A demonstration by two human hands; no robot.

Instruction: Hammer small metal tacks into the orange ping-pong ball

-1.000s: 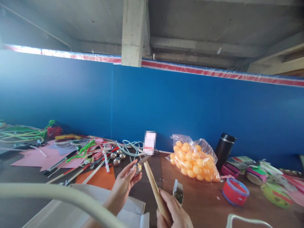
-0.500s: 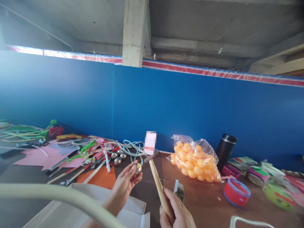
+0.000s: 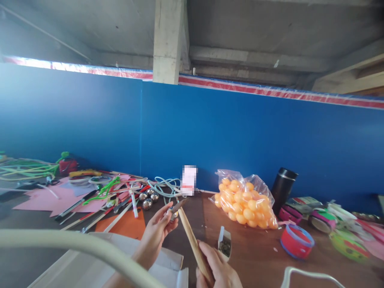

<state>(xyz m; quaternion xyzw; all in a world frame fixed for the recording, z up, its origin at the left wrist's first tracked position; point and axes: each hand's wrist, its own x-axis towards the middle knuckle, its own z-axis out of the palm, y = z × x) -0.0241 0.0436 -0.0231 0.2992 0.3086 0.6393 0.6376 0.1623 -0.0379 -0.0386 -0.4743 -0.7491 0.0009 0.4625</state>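
Note:
My left hand [image 3: 156, 234] is raised over the table, its fingertips pinched on a small shiny metal ball [image 3: 173, 216]. My right hand [image 3: 217, 272], at the bottom edge, is wrapped round the wooden handle of a small hammer [image 3: 192, 242]. The hammer's metal head [image 3: 177, 206] rests against the ball in my left fingers. A small open box of dark bits [image 3: 224, 244] stands just right of the handle.
A clear bag of orange balls [image 3: 244, 202] lies at the middle right, a black flask [image 3: 283, 190] beside it. Tape rolls [image 3: 297, 242] lie at right. Pink and orange paper, sticks, cords and loose metal balls [image 3: 148, 200] cover the left. White cardboard [image 3: 168, 268] lies below my hands.
The hammer head swung up and away to the right half a second ago, then came back down onto the ball. My left hand has stayed almost still.

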